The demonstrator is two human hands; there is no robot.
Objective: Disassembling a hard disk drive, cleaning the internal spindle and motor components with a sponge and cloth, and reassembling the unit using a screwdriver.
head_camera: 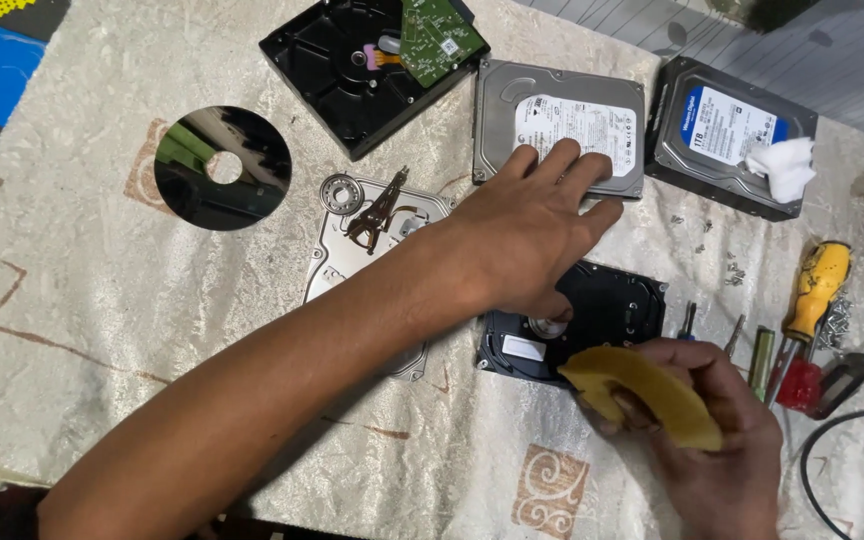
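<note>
Opened black hard drive [607, 305] lies under my left hand [522, 245], fingers spread to steady it, while my right hand [697, 440] pinches a yellow cloth [647, 395].

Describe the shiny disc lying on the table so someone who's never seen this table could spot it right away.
Start at the pale patterned tablecloth and look to its upper left part, left of the opened black drive shell with a green circuit board. There the disc platter lies flat and alone. It is the only round, mirror-bright thing with a centre hole.
</note>
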